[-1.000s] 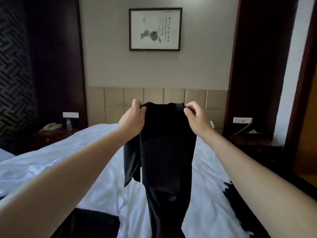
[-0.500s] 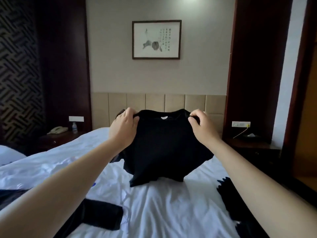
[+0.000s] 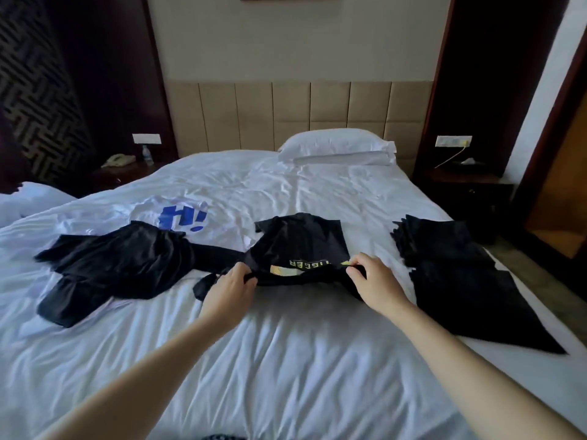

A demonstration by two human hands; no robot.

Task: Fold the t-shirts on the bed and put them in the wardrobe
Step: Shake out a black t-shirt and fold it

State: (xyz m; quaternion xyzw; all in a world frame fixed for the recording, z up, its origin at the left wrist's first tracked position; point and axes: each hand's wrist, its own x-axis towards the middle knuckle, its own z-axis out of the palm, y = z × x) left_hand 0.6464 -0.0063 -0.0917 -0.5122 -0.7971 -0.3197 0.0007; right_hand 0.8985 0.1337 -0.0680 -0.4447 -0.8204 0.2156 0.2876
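Black t-shirt (image 3: 301,242) dropped onto bed (image 3: 286,360) — your left hand (image 3: 230,285), right hand (image 3: 378,282) pinch near edge; bunching risks crooked fold.

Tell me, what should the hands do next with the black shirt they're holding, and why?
Probably draw its near edge back toward the person and lay it flat. The left hand and right hand both pinch that edge of the black t-shirt with yellow lettering, which lies bunched on the bed, so it likely needs spreading before folding.
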